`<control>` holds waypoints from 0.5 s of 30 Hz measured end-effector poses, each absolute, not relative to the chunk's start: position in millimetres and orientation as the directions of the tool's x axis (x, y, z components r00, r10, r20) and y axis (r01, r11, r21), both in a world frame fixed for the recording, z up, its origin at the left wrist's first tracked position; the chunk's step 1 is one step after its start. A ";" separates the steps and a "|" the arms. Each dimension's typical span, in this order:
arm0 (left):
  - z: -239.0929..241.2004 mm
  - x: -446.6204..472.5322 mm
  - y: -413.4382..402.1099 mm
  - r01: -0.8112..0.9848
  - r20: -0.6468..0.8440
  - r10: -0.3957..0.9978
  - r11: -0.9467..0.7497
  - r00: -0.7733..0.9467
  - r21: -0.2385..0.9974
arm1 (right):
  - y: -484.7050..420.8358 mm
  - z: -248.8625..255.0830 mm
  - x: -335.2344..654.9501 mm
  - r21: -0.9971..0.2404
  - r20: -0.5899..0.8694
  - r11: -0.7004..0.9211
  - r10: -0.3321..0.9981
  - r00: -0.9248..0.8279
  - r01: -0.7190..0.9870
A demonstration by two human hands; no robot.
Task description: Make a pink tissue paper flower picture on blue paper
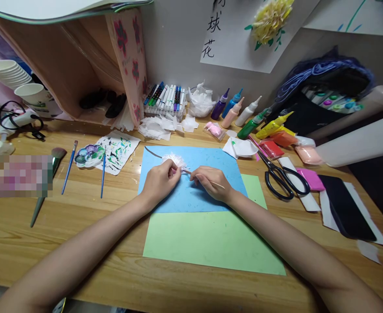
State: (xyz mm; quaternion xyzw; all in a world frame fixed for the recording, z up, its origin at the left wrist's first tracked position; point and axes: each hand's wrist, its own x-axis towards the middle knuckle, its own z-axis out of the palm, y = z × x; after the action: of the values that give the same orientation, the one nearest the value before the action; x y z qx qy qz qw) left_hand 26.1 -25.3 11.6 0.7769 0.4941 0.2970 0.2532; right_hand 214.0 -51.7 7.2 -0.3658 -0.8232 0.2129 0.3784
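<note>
A fluffy white paper flower (174, 161) lies on the blue sheet (207, 202), with a dark curved line (152, 152) at its upper left. My left hand (161, 179) is closed at the flower's lower edge, thumb and forefinger pinching there and covering part of it. In my right hand (212, 181) is a slim paintbrush (218, 185) with a tan handle, held like a pencil. Its tip points left, close to my left fingertips and the flower's fringe; whether it touches them is unclear. Under the blue sheet lies a green sheet (211, 239).
Black scissors (284, 178), a phone (348, 206) and clay packets (271, 149) lie right. Paint bottles (233, 113), markers (167, 98) and white paper scraps (160, 126) line the back. Blue-handled brushes (70, 167), a paint-spotted paper (119, 152) and a large brush (48, 182) lie left.
</note>
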 end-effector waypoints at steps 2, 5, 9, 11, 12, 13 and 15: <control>11.4 26.1 -25.1 0.621 0.206 0.924 -0.371 0.323 0.690 | -50.1 6.5 213.1 -0.621 0.467 0.642 0.764 -0.445 0.450; 11.8 25.8 -25.1 0.635 0.207 0.932 -0.354 0.297 0.687 | -47.4 5.4 212.8 -0.635 0.463 0.633 0.771 -0.438 0.442; 11.6 25.5 -25.0 0.652 0.218 0.925 -0.375 0.311 0.660 | -46.4 3.6 212.9 -0.682 0.428 0.587 0.804 -0.413 0.436; 11.3 25.6 -24.9 0.650 0.218 0.923 -0.379 0.317 0.658 | -47.1 3.6 211.1 -0.703 0.403 0.555 0.826 -0.393 0.445; 11.2 25.7 -24.9 0.648 0.215 0.924 -0.377 0.317 0.661 | -47.3 4.4 209.4 -0.715 0.389 0.533 0.841 -0.375 0.453; 11.2 25.7 -25.0 0.646 0.212 0.925 -0.373 0.316 0.666 | -47.0 6.0 206.9 -0.730 0.373 0.504 0.860 -0.349 0.462; 11.4 25.7 -25.2 0.639 0.207 0.927 -0.367 0.313 0.676 | -44.1 12.1 200.3 -0.771 0.333 0.424 0.904 -0.267 0.475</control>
State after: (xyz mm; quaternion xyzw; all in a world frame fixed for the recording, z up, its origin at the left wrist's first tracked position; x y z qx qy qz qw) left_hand 25.7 -25.2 11.4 0.7725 0.5070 0.2942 0.2443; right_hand 200.3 -44.1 12.1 -0.4616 -0.7472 0.2738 0.3919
